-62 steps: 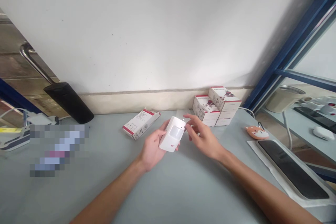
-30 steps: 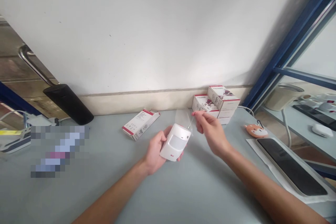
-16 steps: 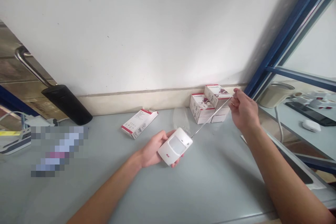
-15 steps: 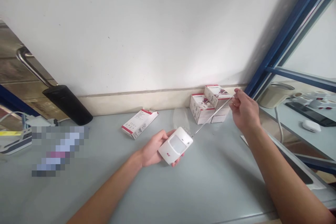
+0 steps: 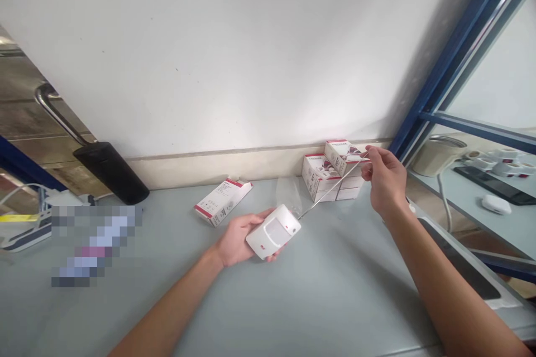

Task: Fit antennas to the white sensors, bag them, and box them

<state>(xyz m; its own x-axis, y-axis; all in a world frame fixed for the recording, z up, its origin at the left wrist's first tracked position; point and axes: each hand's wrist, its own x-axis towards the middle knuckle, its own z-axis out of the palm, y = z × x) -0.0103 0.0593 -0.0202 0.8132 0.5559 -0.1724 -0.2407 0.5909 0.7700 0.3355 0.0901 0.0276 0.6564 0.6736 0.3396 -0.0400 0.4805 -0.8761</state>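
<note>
My left hand (image 5: 235, 237) is wrapped round a white sensor unit (image 5: 273, 231) with a frosted window and a small red mark, held just above the grey table (image 5: 326, 295). A thin metal antenna (image 5: 330, 185) runs from the unit's top up to the right, stretched out long. My right hand (image 5: 383, 178) pinches the antenna's tip between thumb and fingers, in front of the stacked white-and-red boxes (image 5: 333, 175).
An opened white-and-red box (image 5: 221, 201) lies flat near the wall. A clear plastic bag (image 5: 293, 192) lies behind the unit. A dark tablet (image 5: 460, 262) lies at the right under my forearm. A black handle (image 5: 109, 173) leans at the left. Blue shelving (image 5: 460, 56) stands at the right.
My right hand took the antenna's tip and drew it out to the upper right, to full length. My left hand lowered the unit slightly and tilted it flatter.
</note>
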